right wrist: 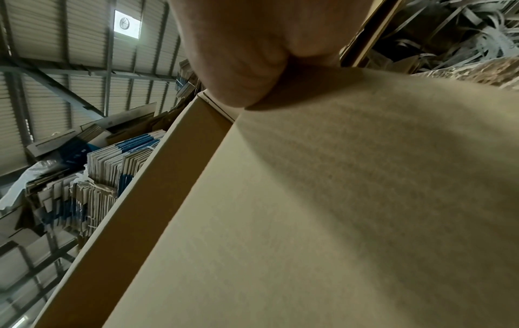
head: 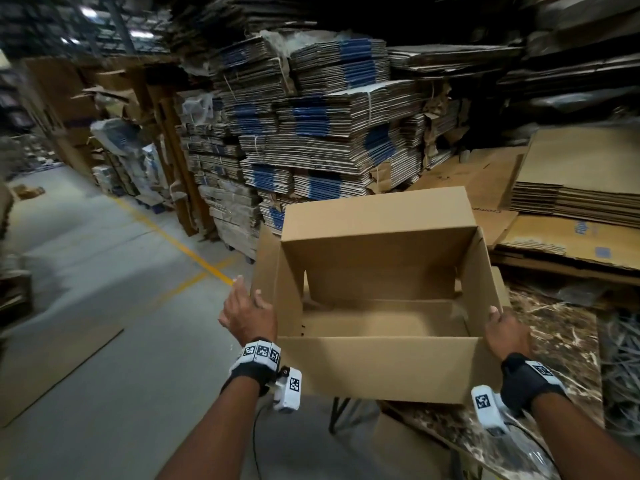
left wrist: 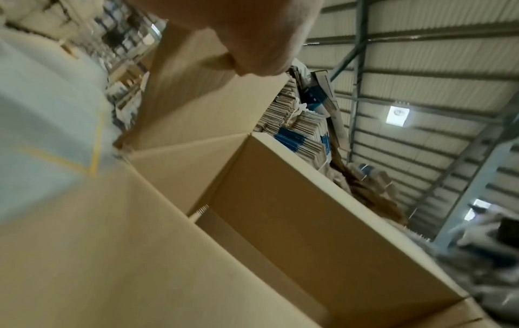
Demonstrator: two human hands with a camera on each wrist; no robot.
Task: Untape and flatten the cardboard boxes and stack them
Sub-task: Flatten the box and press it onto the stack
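Note:
An open brown cardboard box (head: 381,365) is held up in front of me, its top flaps standing up and its inside bare. My left hand (head: 247,313) holds the left side flap, with straight fingers along its outer face and the thumb on the flap. My right hand (head: 505,330) grips the right wall near the front corner, fingers hooked over the edge. The left wrist view looks into the box (left wrist: 309,210) past the thumb side of that hand (left wrist: 252,33). In the right wrist view the hand (right wrist: 252,55) presses on the box's outer face (right wrist: 337,210).
Tall tied bundles of flattened cartons (head: 311,133) stand behind the box. A low stack of flat cardboard (head: 571,202) lies at the right. A marbled tabletop (head: 554,358) is under the box's right side. At left are grey floor with a yellow line (head: 180,244) and a flat sheet (head: 52,368).

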